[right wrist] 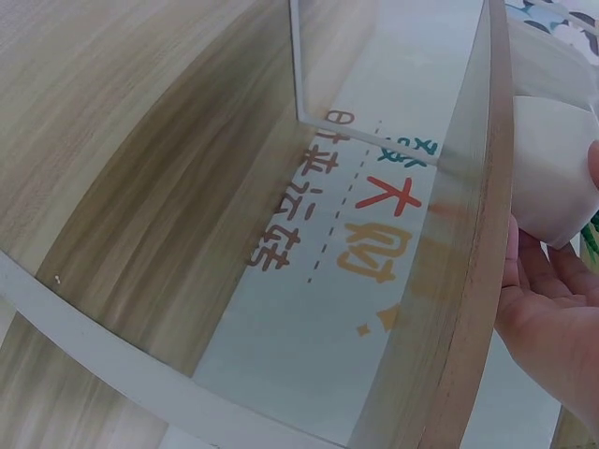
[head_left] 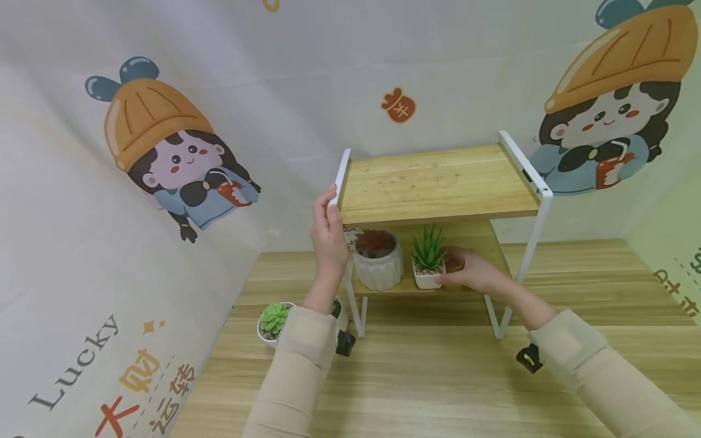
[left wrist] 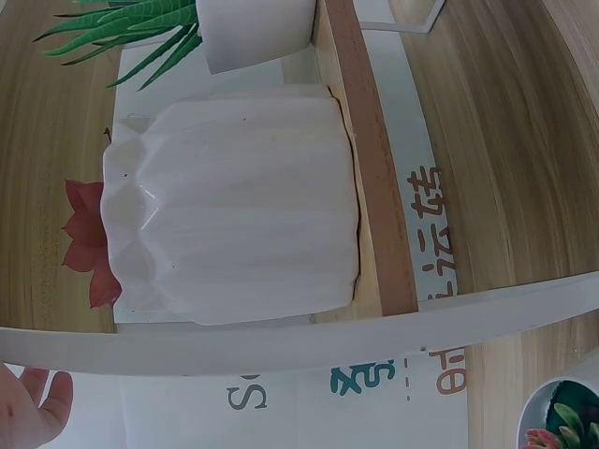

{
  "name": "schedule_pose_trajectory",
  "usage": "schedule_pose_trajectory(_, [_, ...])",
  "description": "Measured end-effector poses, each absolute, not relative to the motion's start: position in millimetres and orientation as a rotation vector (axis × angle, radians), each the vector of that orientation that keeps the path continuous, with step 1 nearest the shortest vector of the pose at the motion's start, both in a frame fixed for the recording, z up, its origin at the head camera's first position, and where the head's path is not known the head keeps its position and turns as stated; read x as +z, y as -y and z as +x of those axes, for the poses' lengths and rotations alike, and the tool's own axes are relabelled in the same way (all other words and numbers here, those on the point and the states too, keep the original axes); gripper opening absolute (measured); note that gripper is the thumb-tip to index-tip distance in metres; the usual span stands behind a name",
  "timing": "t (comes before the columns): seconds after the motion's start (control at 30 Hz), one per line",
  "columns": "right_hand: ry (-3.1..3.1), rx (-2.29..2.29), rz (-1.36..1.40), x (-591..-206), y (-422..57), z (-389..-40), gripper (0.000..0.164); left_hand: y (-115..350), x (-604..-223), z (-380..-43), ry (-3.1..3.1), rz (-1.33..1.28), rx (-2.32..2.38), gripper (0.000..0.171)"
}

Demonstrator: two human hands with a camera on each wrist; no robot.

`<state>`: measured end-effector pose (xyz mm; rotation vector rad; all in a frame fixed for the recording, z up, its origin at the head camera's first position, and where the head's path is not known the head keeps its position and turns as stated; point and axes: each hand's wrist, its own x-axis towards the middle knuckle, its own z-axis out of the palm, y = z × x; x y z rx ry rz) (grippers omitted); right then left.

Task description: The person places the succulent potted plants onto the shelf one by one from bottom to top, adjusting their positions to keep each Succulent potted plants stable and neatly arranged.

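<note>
"What is the right hand point(head_left: 473, 271) doing?"

"It holds a small white pot point(head_left: 429, 281). The thumb is at the front and the fingers curl round the side, so they pinch the pot between them."

"What grows in it?"

"A spiky green plant point(head_left: 429, 248), with little stones round it."

"Where is that pot?"

"At the lower board point(head_left: 482, 236) of the shelf, near the front edge. I can't tell if its bottom touches the wood."

"And the left hand point(head_left: 330, 243)?"

"It is up by the top board point(head_left: 438, 182). Its fingers are nearly straight, close to each other, and they touch the white frame point(head_left: 342, 170) on the left side."

"What is next to the small pot?"

"A big wavy pot point(head_left: 378, 274) with a red plant point(head_left: 375, 242). It stands on the lower board, to the left, with a gap between the two."

"Anything on the table point(head_left: 438, 377)?"

"Yes! A pale green plant point(head_left: 274, 316) sits in a pot left of the shelf. One more pot point(head_left: 343, 317) is half hidden by the left sleeve point(head_left: 298, 365)."
</note>
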<state>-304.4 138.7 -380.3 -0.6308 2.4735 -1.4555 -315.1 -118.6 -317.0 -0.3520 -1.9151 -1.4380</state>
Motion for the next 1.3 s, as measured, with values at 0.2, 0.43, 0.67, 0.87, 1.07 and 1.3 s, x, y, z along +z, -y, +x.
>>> schedule_pose_trajectory(0.2, [-2.474,-1.454,-0.609,-380,-138,-301,0.071,118,-317,-315,1.907,-0.359,-1.434,0.042])
schedule_pose_trajectory(0.43, [-2.498,-1.439,-0.627,-384,-137,-302,0.068,118,-317,-315,1.887,-0.366,-1.426,0.040])
schedule_pose_trajectory(0.67, [-2.475,-1.469,-0.634,-385,-139,-301,0.078,118,-317,-315,1.912,-0.356,-1.410,0.041])
schedule_pose_trajectory(0.87, [-2.468,-1.575,-0.649,-382,-147,-288,0.081,118,-318,-316,1.935,-0.348,-1.427,0.041])
schedule_pose_trajectory(1.07, [-2.622,-1.542,-0.748,-383,-161,-266,0.074,117,-317,-316,1.920,-0.339,-1.434,0.042])
schedule_pose_trajectory(1.3, [-2.747,-1.447,-0.831,-406,-188,-235,0.065,118,-317,-315,1.913,-0.343,-1.442,0.043])
